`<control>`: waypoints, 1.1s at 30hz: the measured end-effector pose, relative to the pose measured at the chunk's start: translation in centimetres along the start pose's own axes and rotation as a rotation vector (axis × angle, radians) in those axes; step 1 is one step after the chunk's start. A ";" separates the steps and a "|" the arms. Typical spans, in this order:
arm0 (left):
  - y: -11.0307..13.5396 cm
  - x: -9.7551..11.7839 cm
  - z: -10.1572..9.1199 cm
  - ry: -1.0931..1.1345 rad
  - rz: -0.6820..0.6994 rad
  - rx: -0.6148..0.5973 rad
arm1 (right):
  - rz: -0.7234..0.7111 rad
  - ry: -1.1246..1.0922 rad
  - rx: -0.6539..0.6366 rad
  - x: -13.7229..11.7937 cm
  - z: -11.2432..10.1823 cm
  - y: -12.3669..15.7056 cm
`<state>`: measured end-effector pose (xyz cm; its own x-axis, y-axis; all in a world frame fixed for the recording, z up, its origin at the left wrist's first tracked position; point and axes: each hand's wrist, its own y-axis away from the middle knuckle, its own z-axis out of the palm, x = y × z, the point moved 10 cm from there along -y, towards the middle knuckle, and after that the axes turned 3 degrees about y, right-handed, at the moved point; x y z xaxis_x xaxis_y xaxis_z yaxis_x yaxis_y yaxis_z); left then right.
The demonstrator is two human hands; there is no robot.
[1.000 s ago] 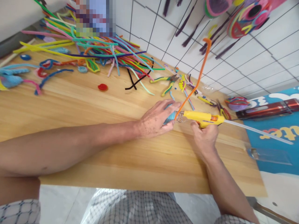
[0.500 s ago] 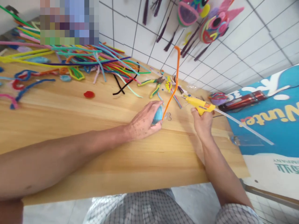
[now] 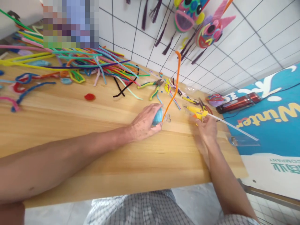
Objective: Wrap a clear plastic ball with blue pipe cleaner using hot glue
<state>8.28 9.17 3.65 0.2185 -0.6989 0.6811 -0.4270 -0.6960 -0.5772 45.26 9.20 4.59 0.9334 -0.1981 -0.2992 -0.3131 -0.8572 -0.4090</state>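
My left hand [image 3: 148, 121] is wrapped round a light-blue ridged ball [image 3: 157, 117] on the table, its fingers hiding part of it. An orange pipe cleaner [image 3: 176, 84] rises from beside the ball's right side and bends over at its top. Just right of the ball lies a small clear loop-shaped piece [image 3: 167, 118]. My right hand [image 3: 207, 126] grips a yellow hot glue gun [image 3: 196, 112] by its handle, nozzle toward the left. A long translucent glue stick [image 3: 234, 127] sticks out of the gun's back end.
Many coloured pipe cleaners [image 3: 77, 57] heap at the back left. Green-and-yellow pliers [image 3: 153, 87] lie behind my left hand, and a red disc [image 3: 89, 97] farther left. A dark red cylindrical tool [image 3: 239, 102] rests on the blue printed board [image 3: 269, 125]. Decorated masks [image 3: 209, 32] hang on the white grid wall.
My right hand has drawn the glue gun slightly down, and the gun has turned a little in the hand. My left hand stays on the blue ball. The camera view has shifted slightly.
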 end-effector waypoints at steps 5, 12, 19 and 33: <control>-0.1 0.0 0.1 0.024 -0.011 -0.010 | -0.116 -0.276 -0.089 -6.5 -2.8 4.0; -0.1 0.3 0.0 0.014 0.011 -0.013 | -0.476 -0.645 -0.313 -21.0 -1.0 5.7; -0.3 0.8 -0.1 0.074 0.072 0.017 | -0.348 -0.895 -0.514 -23.8 2.4 5.2; -0.3 1.0 0.0 0.088 0.068 -0.004 | -0.116 -1.087 -0.572 -22.2 5.1 5.4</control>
<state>8.61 8.74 4.50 0.1110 -0.7274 0.6772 -0.4417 -0.6465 -0.6221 21.95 11.38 4.64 0.2336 0.1567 -0.9596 0.1389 -0.9822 -0.1265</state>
